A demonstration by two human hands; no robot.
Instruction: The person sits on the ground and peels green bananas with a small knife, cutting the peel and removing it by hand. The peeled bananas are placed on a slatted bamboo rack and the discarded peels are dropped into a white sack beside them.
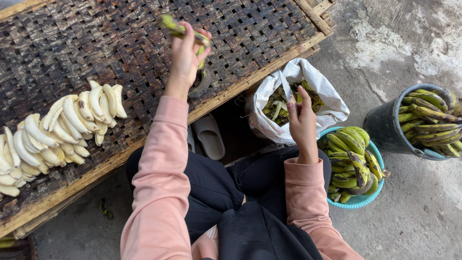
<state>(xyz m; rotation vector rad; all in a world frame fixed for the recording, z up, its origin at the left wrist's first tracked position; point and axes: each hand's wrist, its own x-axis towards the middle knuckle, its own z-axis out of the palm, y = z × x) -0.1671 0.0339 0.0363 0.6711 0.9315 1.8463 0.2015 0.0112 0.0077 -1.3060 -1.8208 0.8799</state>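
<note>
The row of peeled bananas (57,132) was cut off at the left edge, and the dark bucket (385,127) of green bananas at the right edge; the knife's handle was hidden inside the right hand (302,126), and the contents of the white sack (308,77) could only be made out as greenish peelings. The peeled bananas were laid on a dark woven bamboo tray (120,43) framed in pale wood, set over a grey concrete floor (414,212), with a pale sandal (209,137) seen below the tray's edge. A blue basket (358,202) of green bananas was placed just beside the right forearm. The left hand (185,60) was raised over the tray, its fingers closed around a banana with green peel (174,26), whose ends protruded past the fingers at the top and right. The right hand's fingers were curled shut on a knife (285,86), the blade pointing up over the open sack, well apart from the held banana.
</note>
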